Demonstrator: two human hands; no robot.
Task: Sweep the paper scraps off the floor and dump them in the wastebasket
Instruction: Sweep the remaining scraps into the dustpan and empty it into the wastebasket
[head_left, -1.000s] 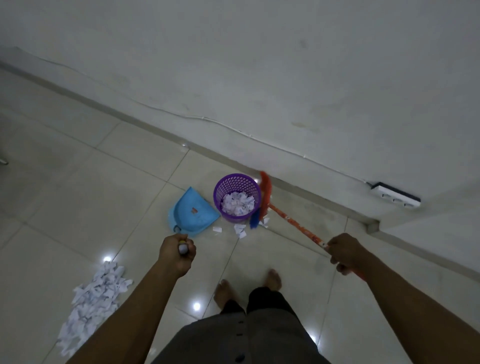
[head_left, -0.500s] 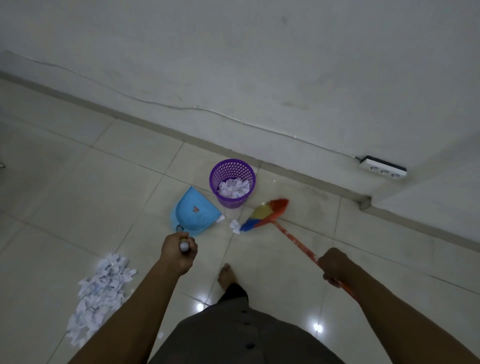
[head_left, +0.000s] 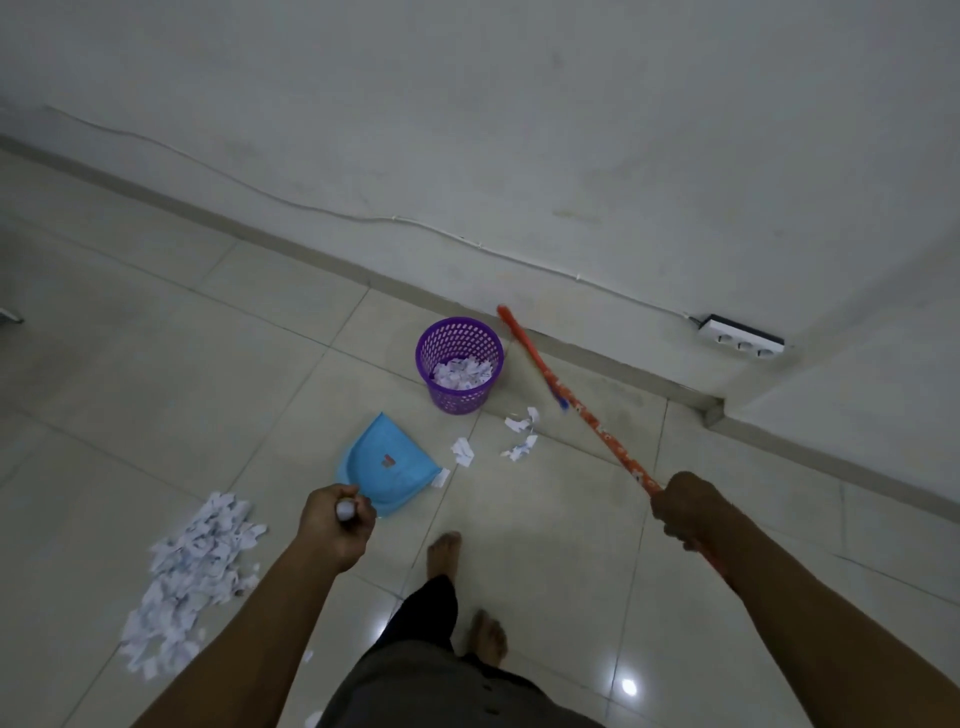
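The left grip (head_left: 338, 521) is curled tight round the white handle end of the blue dustpan (head_left: 382, 447), which sits on the floor just on the near side of the purple wastebasket (head_left: 457, 401). The right grip (head_left: 684, 512) is closed round the orange broom (head_left: 597, 427). Half a second ago the broom's head lay low by the scraps in front of the wastebasket. It has now swung back up to the wastebasket's right, near the wall, and is blurred. That looks like a wind-up for another stroke. A few loose scraps (head_left: 521, 434) lie in front of the wastebasket, outside the pan. The big paper pile (head_left: 192, 571), well to the wastebasket's near left, is unswept, so most of the job remains.
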